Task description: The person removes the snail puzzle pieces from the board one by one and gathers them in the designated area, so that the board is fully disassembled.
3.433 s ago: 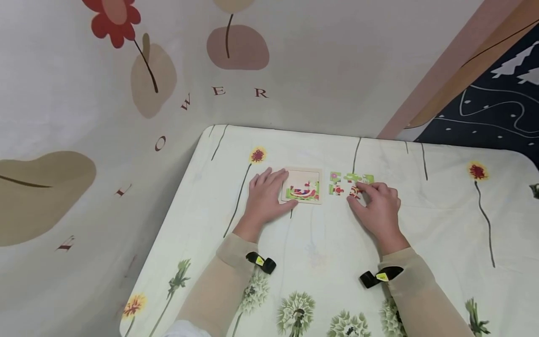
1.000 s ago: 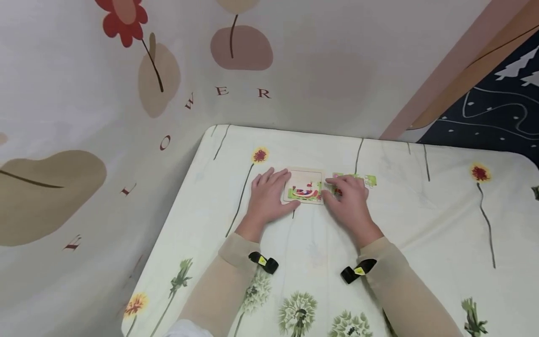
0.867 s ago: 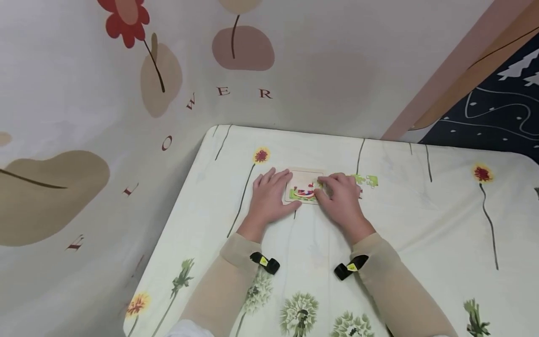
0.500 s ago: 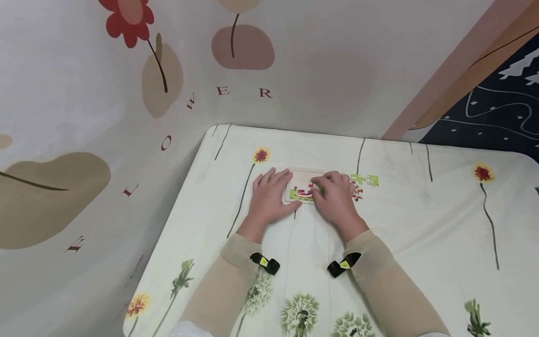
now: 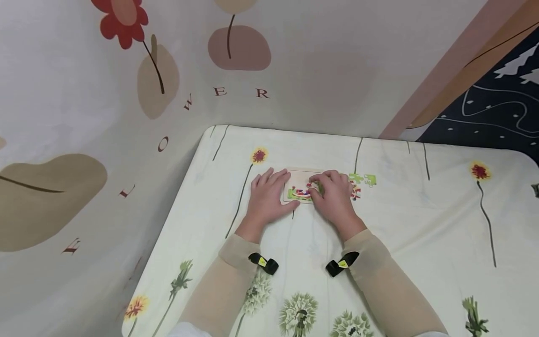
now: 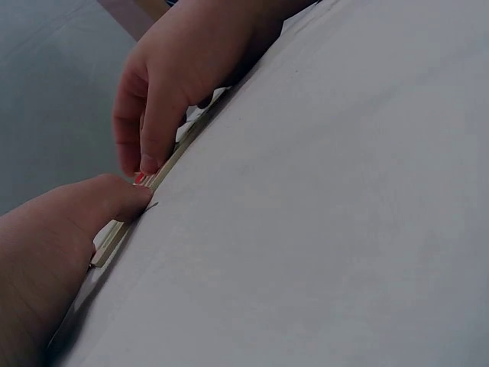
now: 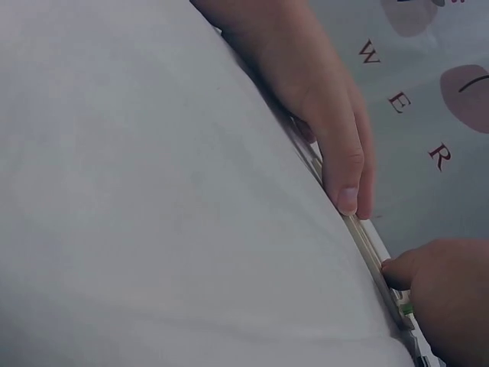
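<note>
A small wooden puzzle tray lies on the table, its upper part bare wood and its lower part filled with joined colourful puzzle pieces. My left hand rests against the tray's left side, fingers extended along it, with the thumb touching the front edge. Over the right half of the tray, my right hand pinches a greenish puzzle piece between thumb and index finger, mostly hidden by them. Both wrist views show the tray edge-on, with the right fingertips down at it.
Several loose puzzle pieces lie right of the tray, among them a green one and a red-and-white one; others may be under the right hand. A white flowered cloth covers the table. Printed fabric hangs behind it.
My right hand took a piece from the loose group and carried it left to the tray, where it has shifted only slightly in the last half second. The left hand keeps its place.
</note>
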Demonstrator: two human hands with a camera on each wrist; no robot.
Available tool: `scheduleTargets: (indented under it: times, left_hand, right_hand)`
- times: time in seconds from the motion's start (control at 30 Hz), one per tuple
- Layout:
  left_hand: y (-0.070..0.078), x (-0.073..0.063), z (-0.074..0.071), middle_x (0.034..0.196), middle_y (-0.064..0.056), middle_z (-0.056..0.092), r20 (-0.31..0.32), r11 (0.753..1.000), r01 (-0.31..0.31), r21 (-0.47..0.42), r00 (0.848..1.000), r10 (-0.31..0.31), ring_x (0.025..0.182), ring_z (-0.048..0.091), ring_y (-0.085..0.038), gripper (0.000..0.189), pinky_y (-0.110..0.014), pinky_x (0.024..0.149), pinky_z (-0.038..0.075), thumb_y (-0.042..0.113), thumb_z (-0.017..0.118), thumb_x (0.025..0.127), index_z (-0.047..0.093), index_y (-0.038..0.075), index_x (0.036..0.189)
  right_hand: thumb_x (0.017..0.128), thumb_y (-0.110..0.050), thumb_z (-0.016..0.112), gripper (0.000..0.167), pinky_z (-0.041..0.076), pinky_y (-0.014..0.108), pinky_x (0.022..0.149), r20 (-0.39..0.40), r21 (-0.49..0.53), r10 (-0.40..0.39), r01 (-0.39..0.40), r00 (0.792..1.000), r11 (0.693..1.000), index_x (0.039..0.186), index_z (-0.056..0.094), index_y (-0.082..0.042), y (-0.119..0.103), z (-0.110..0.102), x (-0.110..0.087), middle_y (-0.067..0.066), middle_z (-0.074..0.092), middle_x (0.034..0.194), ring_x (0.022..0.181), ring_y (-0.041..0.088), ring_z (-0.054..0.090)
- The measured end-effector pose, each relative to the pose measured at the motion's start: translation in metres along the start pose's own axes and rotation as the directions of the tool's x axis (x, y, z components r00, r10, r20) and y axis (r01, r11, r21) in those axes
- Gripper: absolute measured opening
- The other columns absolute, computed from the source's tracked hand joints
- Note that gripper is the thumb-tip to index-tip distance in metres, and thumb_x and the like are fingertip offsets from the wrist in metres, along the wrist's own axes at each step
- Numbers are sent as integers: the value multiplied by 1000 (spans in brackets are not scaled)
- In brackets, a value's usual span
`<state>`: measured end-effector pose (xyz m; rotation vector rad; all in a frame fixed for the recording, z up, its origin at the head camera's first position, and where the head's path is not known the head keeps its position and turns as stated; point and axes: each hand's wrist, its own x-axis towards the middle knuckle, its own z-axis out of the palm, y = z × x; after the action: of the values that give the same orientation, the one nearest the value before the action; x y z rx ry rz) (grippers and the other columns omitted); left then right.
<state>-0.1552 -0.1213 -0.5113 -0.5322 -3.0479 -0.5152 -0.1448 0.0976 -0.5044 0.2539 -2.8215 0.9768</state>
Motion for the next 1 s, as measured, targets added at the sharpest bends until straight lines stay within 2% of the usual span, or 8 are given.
scheduleTargets:
  times: [0.4, 0.67, 0.8, 1.0]
  left_hand:
    - [0, -1, 2, 169, 5, 40, -5, 1000, 0, 6, 1000, 0, 160, 23, -29, 87, -58, 125, 17, 68, 69, 91, 47, 22, 163]
    - [0, -1, 1, 169, 5, 39, -3, 1000, -1, -9, 1000, 1, 160, 22, -29, 86, -58, 125, 16, 67, 68, 92, 47, 22, 162]
    - [0, -2, 0, 169, 5, 39, 3, 1000, -2, -13, 1000, 2, 160, 22, -29, 87, -58, 125, 15, 67, 68, 92, 47, 22, 163]
    - [-1, -2, 0, 170, 5, 38, 3, 1000, -5, -20, 1000, 5, 160, 21, -29, 87, -58, 125, 15, 67, 69, 91, 47, 22, 163]
  right_hand:
    - [95, -14, 77, 33, 25, 66, 108, -54, 46, -60, 62, 997, 997, 128, 79, -10, 1, -2, -3, 12, 65, 125, 121, 38, 48]
    - [98, -12, 76, 38, 30, 62, 103, -37, 9, -142, 143, 989, 990, 136, 74, -9, 7, -5, -7, 12, 66, 127, 124, 38, 49]
    - [100, -14, 76, 32, 30, 61, 104, -56, 8, -160, 161, 986, 987, 132, 76, -10, 11, -8, -9, 11, 68, 129, 125, 37, 50]
    - [99, -18, 79, 26, 29, 58, 98, -106, 55, -174, 180, 979, 982, 124, 80, -11, 18, -18, -14, 9, 70, 130, 123, 35, 51]
